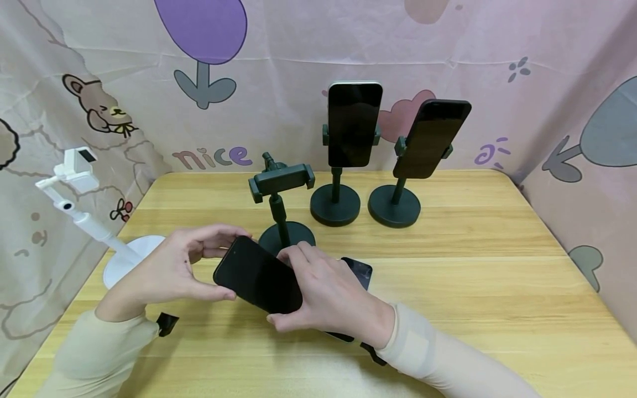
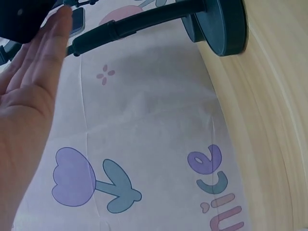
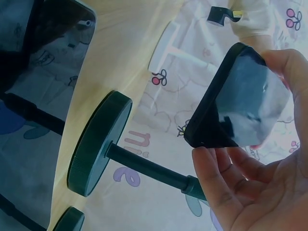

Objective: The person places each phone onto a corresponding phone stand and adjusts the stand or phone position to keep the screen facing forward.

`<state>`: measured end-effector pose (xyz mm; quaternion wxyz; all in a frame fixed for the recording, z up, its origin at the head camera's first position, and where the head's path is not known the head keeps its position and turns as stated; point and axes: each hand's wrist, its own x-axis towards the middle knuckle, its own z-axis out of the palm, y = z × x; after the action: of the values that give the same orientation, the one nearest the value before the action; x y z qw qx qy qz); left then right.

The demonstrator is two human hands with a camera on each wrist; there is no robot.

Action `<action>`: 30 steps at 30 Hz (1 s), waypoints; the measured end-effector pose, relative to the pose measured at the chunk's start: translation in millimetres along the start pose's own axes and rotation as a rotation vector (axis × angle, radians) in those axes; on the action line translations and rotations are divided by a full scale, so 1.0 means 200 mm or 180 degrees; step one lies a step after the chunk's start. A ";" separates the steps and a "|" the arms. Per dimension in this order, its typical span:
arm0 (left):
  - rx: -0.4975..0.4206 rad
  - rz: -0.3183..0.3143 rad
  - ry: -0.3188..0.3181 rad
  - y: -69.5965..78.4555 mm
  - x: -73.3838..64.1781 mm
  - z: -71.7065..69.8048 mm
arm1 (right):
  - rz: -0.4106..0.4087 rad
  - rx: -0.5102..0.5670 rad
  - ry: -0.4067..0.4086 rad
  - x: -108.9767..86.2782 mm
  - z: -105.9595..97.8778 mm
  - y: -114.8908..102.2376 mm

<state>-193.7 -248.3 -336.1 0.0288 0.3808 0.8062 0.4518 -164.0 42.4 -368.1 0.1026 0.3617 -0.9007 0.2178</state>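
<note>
A black smartphone (image 1: 256, 276) is held tilted over the table, its dark face up in the head view. My right hand (image 1: 330, 284) grips its right end, thumb on the near edge and fingers on the far edge. At the other end my left hand (image 1: 171, 271) spans the phone, with its thumb by the near corner. The left wrist view shows the left fingers (image 2: 41, 67) straight beside the phone's corner. Just behind the phone stands a dark green phone stand (image 1: 282, 179) with nothing in its clamp. Another phone (image 1: 360, 271) lies on the table, partly hidden under my right arm.
Two more dark green stands at the back hold upright phones, a light-rimmed one (image 1: 355, 124) and a tilted black one (image 1: 433, 138). At the left edge is a white stand (image 1: 89, 224) with a round base. A printed cloth (image 1: 288, 105) hangs behind the wooden table (image 1: 473, 276).
</note>
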 end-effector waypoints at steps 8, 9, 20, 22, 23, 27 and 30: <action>-0.0245 0.0068 0.0079 0.03 0.01 0.01 | -0.0069 0.0012 0.0170 0.00 0.00 0.00; -0.0265 0.0101 0.0084 0.04 0.02 0.01 | -0.0078 0.0016 0.0182 0.00 0.00 0.00; -0.0374 0.0389 0.0012 0.04 0.04 0.01 | -0.0193 0.0061 0.0298 -0.01 0.01 0.00; -0.0371 0.0453 -0.0010 0.04 0.05 0.01 | -0.0211 0.0135 0.0340 -0.01 0.01 0.00; -0.0358 0.0483 -0.0020 0.05 0.05 0.01 | -0.0211 0.0186 0.0366 -0.01 0.00 0.00; -0.0307 0.0595 -0.0034 0.07 0.07 0.01 | -0.0207 0.0395 0.0514 -0.01 -0.01 -0.01; -0.0254 0.0641 0.0000 0.09 0.08 0.02 | -0.0202 0.0484 0.0626 0.00 -0.01 -0.01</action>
<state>-193.5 -230.4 -320.0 -0.0015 0.4585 0.7452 0.4842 -161.3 42.4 -365.2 0.1696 0.3735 -0.8553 0.3165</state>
